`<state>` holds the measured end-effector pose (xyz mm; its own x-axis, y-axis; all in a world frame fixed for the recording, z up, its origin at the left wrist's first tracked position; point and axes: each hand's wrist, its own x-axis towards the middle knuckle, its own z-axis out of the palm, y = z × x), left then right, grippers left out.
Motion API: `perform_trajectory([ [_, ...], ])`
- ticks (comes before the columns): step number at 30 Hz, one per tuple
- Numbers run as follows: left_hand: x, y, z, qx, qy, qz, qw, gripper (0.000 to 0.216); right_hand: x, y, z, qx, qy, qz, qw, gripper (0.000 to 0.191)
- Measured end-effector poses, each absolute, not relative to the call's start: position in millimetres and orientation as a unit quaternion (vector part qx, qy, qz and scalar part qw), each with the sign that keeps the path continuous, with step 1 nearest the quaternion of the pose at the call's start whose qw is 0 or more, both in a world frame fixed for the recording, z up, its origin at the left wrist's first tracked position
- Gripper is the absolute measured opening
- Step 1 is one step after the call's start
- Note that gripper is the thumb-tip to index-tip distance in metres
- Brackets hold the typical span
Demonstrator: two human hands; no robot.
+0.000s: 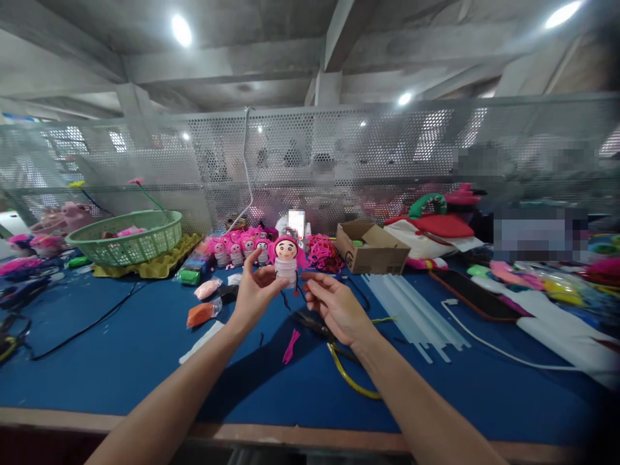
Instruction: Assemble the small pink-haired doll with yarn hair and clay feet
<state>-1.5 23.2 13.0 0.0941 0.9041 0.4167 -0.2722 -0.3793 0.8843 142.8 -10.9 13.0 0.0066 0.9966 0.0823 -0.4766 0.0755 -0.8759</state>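
Note:
A small doll [285,266] with a smiling face, pink hair and a pale ringed body is held upright above the blue table. My left hand [259,284] is closed around its body from the left, thumb in front. Thin black limbs with red tips hang from the doll. Close to its right side, my right hand [336,303] has thumb and fingers pinched together beside a limb; what lies between the fingertips is too small to make out. Below the hands are pliers [339,345] with yellow handles, partly hidden by my right hand, and a pink cord bundle [290,347].
Several similar dolls [235,252] stand behind, near a pile of pink cords [323,253] and a cardboard box [371,248]. Left is a green basket [130,242]; orange clay [202,313] lies nearer. Right are translucent sticks [416,310], a phone [477,294] and a white cable [504,358].

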Motion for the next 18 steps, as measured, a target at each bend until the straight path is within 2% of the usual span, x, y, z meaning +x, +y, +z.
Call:
perform_trajectory([
  [8,3,19,10,0.555,0.272,0.615,0.489,0.076,146,-8,13,-0.345,-0.363,0.601,0.624,0.011],
  [15,11,17,11,0.557,0.271,0.59,0.517,0.076,150,0,7,-0.379,-0.43,0.499,0.65,0.013],
  [18,12,20,9,0.564,0.266,0.583,0.52,0.077,150,3,6,-0.423,-0.496,0.423,0.629,0.025],
])
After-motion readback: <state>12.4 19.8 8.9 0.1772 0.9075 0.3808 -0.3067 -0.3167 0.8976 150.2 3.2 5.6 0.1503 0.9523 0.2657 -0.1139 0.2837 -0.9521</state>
